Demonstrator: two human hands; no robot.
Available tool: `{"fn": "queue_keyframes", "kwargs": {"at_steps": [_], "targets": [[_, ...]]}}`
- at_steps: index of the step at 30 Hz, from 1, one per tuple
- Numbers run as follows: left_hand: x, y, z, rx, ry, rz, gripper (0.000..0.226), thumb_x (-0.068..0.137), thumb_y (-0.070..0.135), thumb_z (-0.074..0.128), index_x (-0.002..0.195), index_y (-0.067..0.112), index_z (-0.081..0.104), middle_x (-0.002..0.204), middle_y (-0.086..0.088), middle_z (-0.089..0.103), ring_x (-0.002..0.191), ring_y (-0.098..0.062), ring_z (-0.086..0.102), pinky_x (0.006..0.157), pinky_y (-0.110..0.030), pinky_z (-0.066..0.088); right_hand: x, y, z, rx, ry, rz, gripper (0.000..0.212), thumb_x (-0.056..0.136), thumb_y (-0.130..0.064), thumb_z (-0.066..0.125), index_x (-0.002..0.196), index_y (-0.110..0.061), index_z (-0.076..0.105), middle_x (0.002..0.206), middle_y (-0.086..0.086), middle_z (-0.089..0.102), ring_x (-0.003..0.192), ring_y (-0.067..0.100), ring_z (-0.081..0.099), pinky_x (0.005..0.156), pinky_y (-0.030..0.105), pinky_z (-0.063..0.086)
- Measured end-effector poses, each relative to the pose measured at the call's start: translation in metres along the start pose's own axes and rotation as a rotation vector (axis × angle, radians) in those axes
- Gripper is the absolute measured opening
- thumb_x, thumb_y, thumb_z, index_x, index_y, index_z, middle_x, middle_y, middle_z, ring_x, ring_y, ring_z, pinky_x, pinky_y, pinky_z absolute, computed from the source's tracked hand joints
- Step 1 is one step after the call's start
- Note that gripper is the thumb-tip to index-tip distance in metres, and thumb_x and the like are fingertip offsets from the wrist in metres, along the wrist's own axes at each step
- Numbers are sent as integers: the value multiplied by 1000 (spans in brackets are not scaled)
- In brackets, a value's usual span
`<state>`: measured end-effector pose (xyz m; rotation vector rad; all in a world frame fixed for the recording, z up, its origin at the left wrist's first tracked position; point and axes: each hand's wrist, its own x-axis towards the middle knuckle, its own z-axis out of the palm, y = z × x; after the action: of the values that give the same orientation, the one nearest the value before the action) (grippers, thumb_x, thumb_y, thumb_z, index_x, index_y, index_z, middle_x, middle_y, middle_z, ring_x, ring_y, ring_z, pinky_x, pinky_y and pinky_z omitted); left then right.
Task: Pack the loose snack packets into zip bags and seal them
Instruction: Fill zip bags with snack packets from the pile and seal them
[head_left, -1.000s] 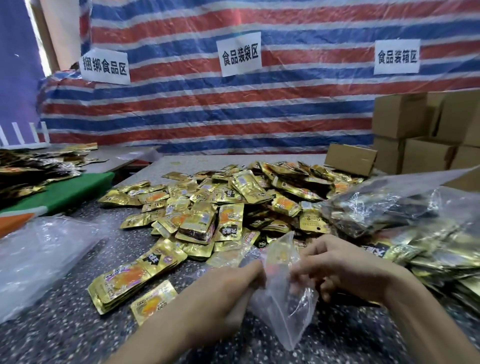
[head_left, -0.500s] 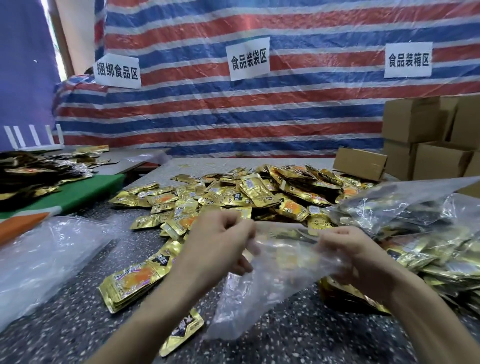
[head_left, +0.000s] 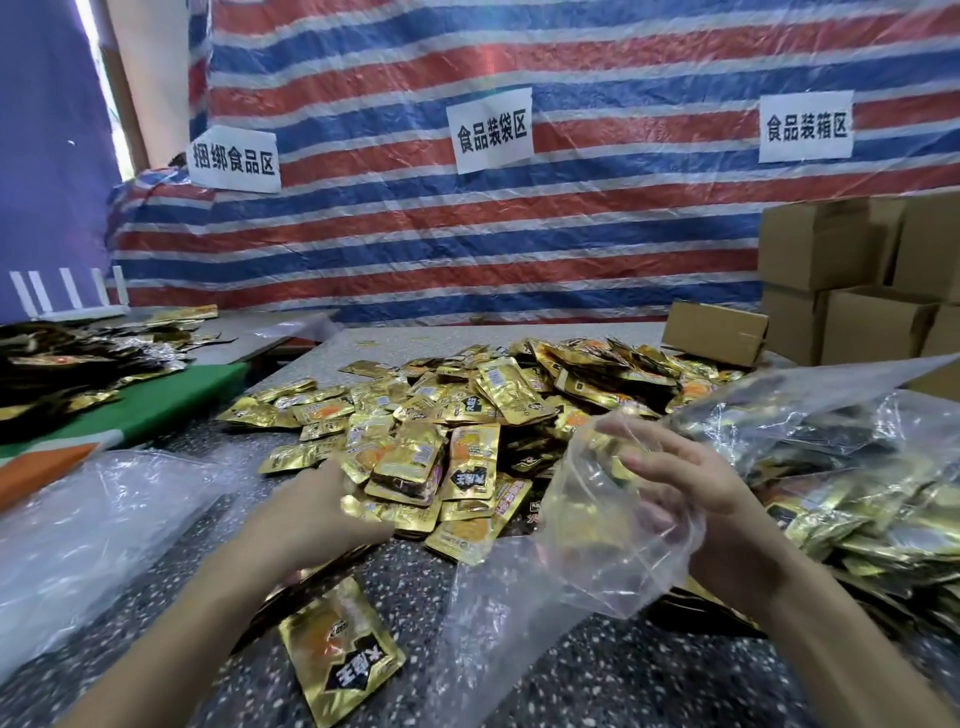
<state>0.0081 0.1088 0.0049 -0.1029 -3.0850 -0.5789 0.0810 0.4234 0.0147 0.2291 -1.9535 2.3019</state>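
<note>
left hand (head_left: 332, 512) at the near edge of the gold snack packets (head_left: 467, 410) heap, mid desk (head_left: 623, 691); grip curled on a small stack, fingertips hidden under it

right hand (head_left: 696, 499) grasps the clear zip bag (head_left: 561, 582) just right of the heap, fingers pushed through the mouth to hold it spread. opening faces the left hand, so it's a short path for the load

bag looks empty, body sagging onto the desk

one stray packet (head_left: 340, 654) lies near, beside the left wrist

filled bags (head_left: 841, 467) piled right, out of the way; cardboard boxes (head_left: 852, 291) far right, probably for boxing later

my read: first handful goes into this bag, sealing not yet due
</note>
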Motion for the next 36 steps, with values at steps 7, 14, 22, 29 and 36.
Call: {"fn": "queue_keyframes", "kwargs": {"at_steps": [7, 14, 22, 29, 36], "targets": [[11, -31, 16, 158, -12, -157, 60, 71, 51, 81, 112, 20, 50, 105, 2, 63, 90, -13, 61, 75, -32, 53, -12, 2, 2, 14, -68, -21, 36, 76, -24, 76, 111, -16, 78, 115, -3, 75, 73, 6, 72, 64, 22, 55], [-2, -13, -2, -310, 78, -58, 42, 77, 31, 84, 108, 19, 58, 93, -3, 69, 77, -19, 66, 70, -35, 54, -12, 2, 10, 17, -81, 34, 48, 77, -50, 72, 109, -14, 78, 101, 13, 77, 90, 31, 74, 79, 42, 61], [-70, 72, -61, -1221, 189, 370, 31, 66, 18, 75, 97, 15, 71, 91, -5, 77, 74, -16, 73, 58, -30, 55, -10, 11, 13, -4, 14, 16, 36, 77, -26, 76, 107, -7, 77, 61, 12, 60, 33, 7, 45, 47, 16, 49], [-107, 140, -72, -1204, 632, 743, 22, 80, 16, 81, 96, 17, 66, 92, -2, 74, 84, -20, 74, 71, -39, 62, -8, 22, 18, -147, 150, -115, 9, 88, -11, 73, 93, -16, 77, 47, 1, 61, 37, 7, 51, 46, 13, 46], [-103, 175, -24, -694, 837, 743, 25, 82, 17, 79, 81, 12, 55, 74, 1, 60, 64, -15, 54, 57, -22, 42, -9, 11, 19, 76, 132, 0, 19, 91, -15, 61, 94, -9, 79, 91, 18, 77, 74, 26, 73, 59, 29, 54]]}}
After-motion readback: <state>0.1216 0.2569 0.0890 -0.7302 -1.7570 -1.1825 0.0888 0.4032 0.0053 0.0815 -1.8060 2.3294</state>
